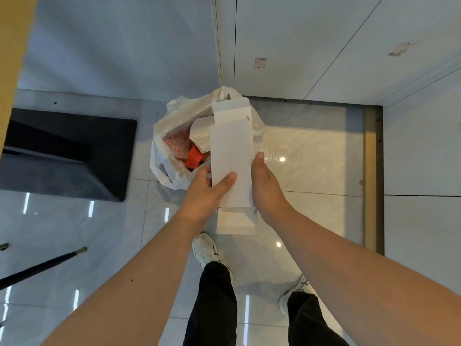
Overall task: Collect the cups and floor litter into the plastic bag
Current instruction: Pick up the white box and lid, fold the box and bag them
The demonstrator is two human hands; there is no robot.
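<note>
Both my left hand and right hand pinch the flattened carton above the bag on the floor; its long flaps could catch the rim and spill out.

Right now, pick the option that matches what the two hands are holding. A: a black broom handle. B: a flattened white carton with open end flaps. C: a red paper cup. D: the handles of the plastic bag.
B: the left hand and right hand grip the sides of a flattened white carton, flaps open at both ends, above the plastic bag of litter.
</note>
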